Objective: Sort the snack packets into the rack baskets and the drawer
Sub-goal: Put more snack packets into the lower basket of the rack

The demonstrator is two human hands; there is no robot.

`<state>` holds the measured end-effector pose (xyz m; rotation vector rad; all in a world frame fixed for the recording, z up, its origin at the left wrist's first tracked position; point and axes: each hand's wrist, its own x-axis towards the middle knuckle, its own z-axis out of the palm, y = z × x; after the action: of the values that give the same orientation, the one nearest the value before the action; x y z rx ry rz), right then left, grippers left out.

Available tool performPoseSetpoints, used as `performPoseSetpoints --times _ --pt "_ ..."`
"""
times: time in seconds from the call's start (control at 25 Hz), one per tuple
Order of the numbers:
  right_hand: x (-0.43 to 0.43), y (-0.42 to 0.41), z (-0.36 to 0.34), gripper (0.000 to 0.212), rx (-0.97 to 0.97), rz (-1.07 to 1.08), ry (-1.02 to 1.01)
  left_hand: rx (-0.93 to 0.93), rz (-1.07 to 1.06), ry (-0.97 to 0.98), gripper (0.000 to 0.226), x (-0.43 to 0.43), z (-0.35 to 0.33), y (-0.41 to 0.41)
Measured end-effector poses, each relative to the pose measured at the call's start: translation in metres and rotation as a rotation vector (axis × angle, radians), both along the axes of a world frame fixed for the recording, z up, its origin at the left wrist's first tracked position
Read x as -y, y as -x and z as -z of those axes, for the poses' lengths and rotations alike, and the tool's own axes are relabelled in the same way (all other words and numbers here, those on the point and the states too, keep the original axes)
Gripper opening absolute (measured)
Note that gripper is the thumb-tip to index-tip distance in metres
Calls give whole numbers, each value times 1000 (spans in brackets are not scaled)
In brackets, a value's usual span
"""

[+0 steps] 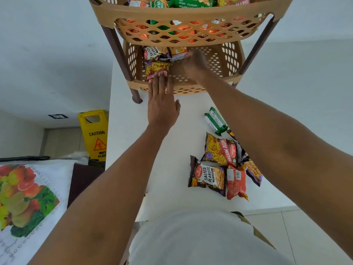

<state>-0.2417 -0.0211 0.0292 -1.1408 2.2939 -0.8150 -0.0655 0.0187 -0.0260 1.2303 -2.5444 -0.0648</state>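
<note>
A tan plastic rack stands on the white table. Its upper basket (191, 16) is full of snack packets. In the lower basket (229, 60) lie a salted peanuts packet (154, 53), an orange packet (178, 52) and a yellow-and-red packet (155, 70). My left hand (162, 104) reaches over the basket's front rim, its straight fingers touching the yellow-and-red packet. My right hand (194, 64) is blurred inside the lower basket beside the orange packet; its grip is unclear. On the table lie a green packet (215, 121), a yellow packet (219, 150), a salted peanuts packet (208, 175) and a red packet (236, 182).
The rack's brown legs (118, 52) stand near the table's far left corner. A yellow wet-floor sign (95, 136) stands on the floor left of the table. A surface with a fruit print (28, 197) lies at the lower left. No drawer is in view.
</note>
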Motion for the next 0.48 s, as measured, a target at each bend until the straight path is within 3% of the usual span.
performPoseSetpoints --times 0.24,0.4,0.48 --pt "-106 -24 19 20 -533 -109 273 -40 -87 -85 81 -31 -2 18" --pt "-178 -25 43 29 -612 -149 303 -75 28 -77 62 -77 3 42" --pt "-203 -7 53 27 -619 -103 247 -45 109 -111 66 -96 6 52"
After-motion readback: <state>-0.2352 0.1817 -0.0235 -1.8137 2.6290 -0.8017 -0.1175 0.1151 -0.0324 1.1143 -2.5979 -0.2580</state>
